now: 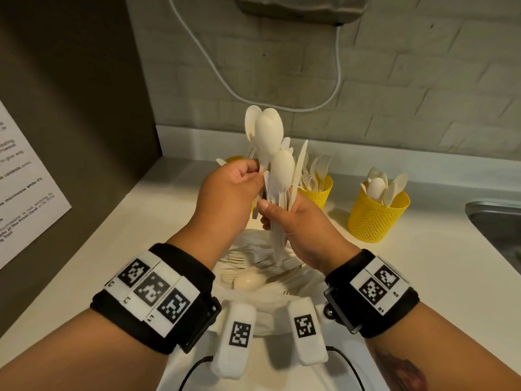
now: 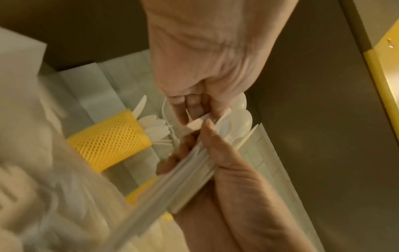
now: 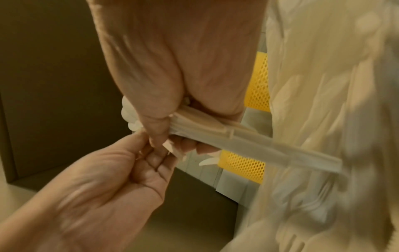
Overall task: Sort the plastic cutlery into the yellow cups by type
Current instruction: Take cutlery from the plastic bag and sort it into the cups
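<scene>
White cable point(image 1: 214, 66) drooping in a long loop across the pale brick wall point(image 1: 394, 88), running up to a grey appliance point(image 1: 298, 7) mounted at the top. Printed paper notice point(image 1: 25, 190) stuck on the dark panel point(image 1: 76, 80) at left. Steel sink point(image 1: 496, 221) edging into the white countertop point(image 1: 423, 277) at far right.

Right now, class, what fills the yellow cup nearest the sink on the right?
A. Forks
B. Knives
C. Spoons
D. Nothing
C: in the head view, the yellow cup nearest the sink holds rounded spoon bowls, while the forks stand in the cup to its left.
</scene>
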Demonstrator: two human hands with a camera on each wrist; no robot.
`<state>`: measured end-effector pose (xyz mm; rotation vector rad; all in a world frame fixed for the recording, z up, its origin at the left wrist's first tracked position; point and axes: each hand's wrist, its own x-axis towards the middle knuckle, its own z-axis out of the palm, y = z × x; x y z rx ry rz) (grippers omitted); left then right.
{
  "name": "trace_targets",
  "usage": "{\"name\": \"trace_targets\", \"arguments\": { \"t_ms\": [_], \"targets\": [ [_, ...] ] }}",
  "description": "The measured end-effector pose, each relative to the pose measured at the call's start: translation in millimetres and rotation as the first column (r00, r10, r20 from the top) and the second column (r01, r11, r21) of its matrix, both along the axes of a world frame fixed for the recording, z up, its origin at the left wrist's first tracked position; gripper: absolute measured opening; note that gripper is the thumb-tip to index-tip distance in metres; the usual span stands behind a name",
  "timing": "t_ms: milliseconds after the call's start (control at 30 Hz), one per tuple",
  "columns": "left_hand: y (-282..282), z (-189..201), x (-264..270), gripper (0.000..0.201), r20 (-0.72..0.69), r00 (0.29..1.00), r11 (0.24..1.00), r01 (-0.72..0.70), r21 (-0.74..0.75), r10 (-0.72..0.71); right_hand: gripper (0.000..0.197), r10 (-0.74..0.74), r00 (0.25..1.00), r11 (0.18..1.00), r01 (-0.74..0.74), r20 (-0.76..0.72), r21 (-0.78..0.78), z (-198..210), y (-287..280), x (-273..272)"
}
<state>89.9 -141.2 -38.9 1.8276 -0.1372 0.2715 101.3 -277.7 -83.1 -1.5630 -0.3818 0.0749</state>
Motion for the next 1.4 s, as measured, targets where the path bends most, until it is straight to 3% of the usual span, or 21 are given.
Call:
{"name": "trace_targets", "arguments": {
  "t_ms": [133,267,367,400,500,633,800,900,967,1033,1133,1200,1300,1400],
  "targets": [
    [-5,-7,-4,0.027,-0.087,0.993,0.985,0.069,-0.157,-0.084,0.027,0.003,1.000,1.000,-0.003,0.021,0.009,-3,4,1],
    [-7,-15,-6,0.038,-0.146,0.976,0.944,0.112,-0.310,-0.163,0.024,0.041,0.998,0.993,-0.037,-0.038,0.110,-2,2,0],
    [-8,-22,-4,0.027,-0.254,0.948,0.856,0.035,-0.515,-0.192,0.021,0.045,0.998,0.988,-0.037,-0.047,0.150,4,1,0],
    [-7,-25,-2,0.028,-0.313,0.922,0.816,0.006,-0.579,-0.228,0.017,0.043,0.998,0.985,-0.035,-0.043,0.167,8,1,0],
    [-5,-34,7,0.064,-0.506,0.792,0.718,-0.126,-0.685,-0.343,0.007,0.019,0.999,0.970,-0.012,-0.027,0.241,24,4,0],
    [-8,-37,8,0.088,-0.677,0.627,0.740,-0.228,-0.633,-0.386,0.007,-0.028,0.999,0.954,0.019,0.024,0.301,35,10,1],
    [-12,-29,3,0.072,-0.577,0.680,0.600,-0.245,-0.761,-0.453,0.017,-0.063,0.997,0.972,0.073,-0.051,0.223,12,16,-3],
    [-14,-33,3,0.070,-0.534,0.695,0.566,-0.218,-0.795,-0.482,0.013,-0.094,0.994,0.987,0.101,-0.064,0.122,-2,19,-7],
    [-14,-33,3,0.073,-0.534,0.691,0.586,-0.195,-0.786,-0.487,0.012,-0.110,0.992,0.989,0.116,-0.060,0.090,-4,17,-7],
    [-14,-33,2,0.077,-0.514,0.755,0.686,-0.120,-0.718,-0.406,0.019,-0.097,0.994,0.988,0.103,-0.055,0.113,-4,13,-7],
    [-11,-23,-2,0.060,-0.292,0.901,0.839,0.126,-0.529,-0.320,0.023,-0.026,0.999,0.992,0.031,-0.043,0.125,0,10,-9],
    [-10,-15,-3,0.050,-0.210,0.913,0.899,0.266,-0.348,-0.351,0.023,0.038,0.998,0.997,-0.035,-0.043,0.062,2,9,-10],
    [-12,-15,3,0.046,-0.227,0.944,0.957,0.190,-0.219,-0.239,0.030,0.124,0.986,0.992,-0.126,-0.109,-0.007,3,13,-11],
    [-15,-25,11,0.028,-0.200,0.968,0.945,0.085,-0.315,-0.154,0.028,0.120,0.966,0.986,-0.143,-0.228,-0.084,0,15,-9]
  ]
}}
